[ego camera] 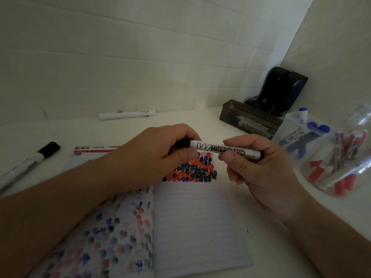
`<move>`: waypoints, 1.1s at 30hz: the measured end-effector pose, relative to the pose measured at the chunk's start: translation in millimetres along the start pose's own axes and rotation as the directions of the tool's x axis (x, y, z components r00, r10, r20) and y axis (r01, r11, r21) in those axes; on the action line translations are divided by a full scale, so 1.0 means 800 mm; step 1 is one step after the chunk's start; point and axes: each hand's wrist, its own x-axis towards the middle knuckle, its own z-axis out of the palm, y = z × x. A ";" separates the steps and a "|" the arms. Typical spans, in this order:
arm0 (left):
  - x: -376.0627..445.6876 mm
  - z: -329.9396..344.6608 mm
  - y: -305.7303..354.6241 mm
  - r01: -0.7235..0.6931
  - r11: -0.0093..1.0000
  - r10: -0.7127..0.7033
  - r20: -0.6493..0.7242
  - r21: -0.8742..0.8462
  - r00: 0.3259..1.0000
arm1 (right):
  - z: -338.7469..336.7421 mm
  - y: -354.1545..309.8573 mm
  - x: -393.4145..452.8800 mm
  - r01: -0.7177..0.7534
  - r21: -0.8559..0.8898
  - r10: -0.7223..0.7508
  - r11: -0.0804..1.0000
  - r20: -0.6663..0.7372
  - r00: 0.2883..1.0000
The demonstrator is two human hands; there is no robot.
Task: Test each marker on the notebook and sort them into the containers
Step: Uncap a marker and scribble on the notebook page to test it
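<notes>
- We hold a black whiteboard marker (220,151) level, just above the notebook (192,217)
- Our left hand (158,155) grips its cap end, fingers curled
- Our right hand (259,167) pinches the barrel
- Right of the notebook, clear containers (329,149) hold blue and red markers

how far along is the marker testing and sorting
Well under way. Done: the notebook page carries many red, blue and black test marks, and the clear containers already hold blue and red markers. In hand: the left hand and right hand grip a black whiteboard marker over the page. Left: loose markers on the table, including a black-capped marker.
</notes>
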 end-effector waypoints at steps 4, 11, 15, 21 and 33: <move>-0.001 0.005 -0.003 -0.003 0.997 0.006 -0.030 0.072 1.000 | -0.002 0.000 0.000 -0.061 0.016 0.061 0.998 0.003 0.998; -0.001 0.007 -0.002 -0.031 0.990 0.042 -0.077 0.140 0.996 | 0.000 0.002 0.002 -0.139 -0.065 0.138 0.988 -0.007 0.990; 0.000 0.006 -0.002 -0.010 0.995 0.016 -0.056 0.104 0.998 | 0.001 0.007 0.002 -0.073 -0.038 0.074 0.997 0.014 0.997; 0.001 0.008 0.000 0.076 0.997 -0.076 0.012 -0.030 0.997 | 0.008 0.010 -0.001 0.069 -0.025 -0.068 0.997 0.025 0.997; 0.009 0.018 -0.011 0.052 0.994 -0.050 -0.020 0.093 0.999 | 0.015 0.011 -0.002 -0.023 -0.300 0.022 0.954 -0.008 1.000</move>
